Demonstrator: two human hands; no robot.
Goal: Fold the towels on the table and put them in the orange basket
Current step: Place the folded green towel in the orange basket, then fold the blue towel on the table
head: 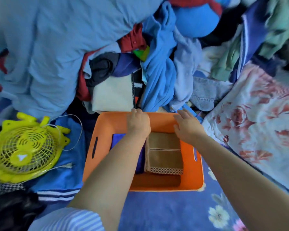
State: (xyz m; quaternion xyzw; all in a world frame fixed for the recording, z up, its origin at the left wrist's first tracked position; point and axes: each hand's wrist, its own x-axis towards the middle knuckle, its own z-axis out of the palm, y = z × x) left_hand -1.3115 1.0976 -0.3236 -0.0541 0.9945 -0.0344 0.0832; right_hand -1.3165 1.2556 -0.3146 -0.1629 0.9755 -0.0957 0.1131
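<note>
Both hands' fingers (137,112) reach past brown towel (163,152) (folded, in basket (193,180)).

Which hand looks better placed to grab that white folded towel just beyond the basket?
The left hand, probably. Its fingers curl over the far rim of the orange plastic basket, directly below the white folded towel. The right hand lies further right, towards the blue fleece.

Hemmed in on three sides: heaped clothes (158,67) crowding the orange basket's (107,124) far rim, yellow fan (25,150) left, floral quilt (257,124) right. Open only toward near blue bedding (165,212).
</note>
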